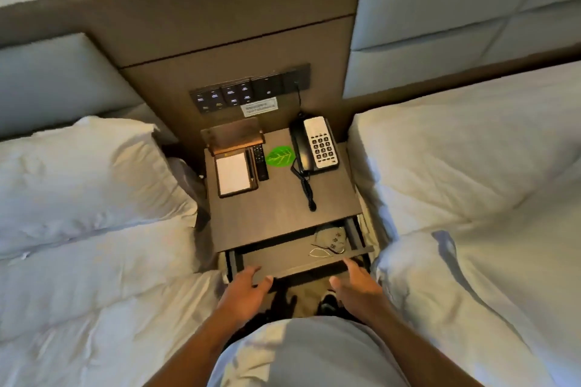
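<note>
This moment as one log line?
left hand: touches drawer front | right hand: same | drawer: pulled out | inside: grey face mask

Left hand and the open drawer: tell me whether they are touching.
Touching. The head view shows the left hand with its fingertips lying on the front edge of the drawer, with no gap visible between them.

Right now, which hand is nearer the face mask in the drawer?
Right. The right hand is at the drawer front, just before the face mask; the left hand is at the same front, farther left.
</note>
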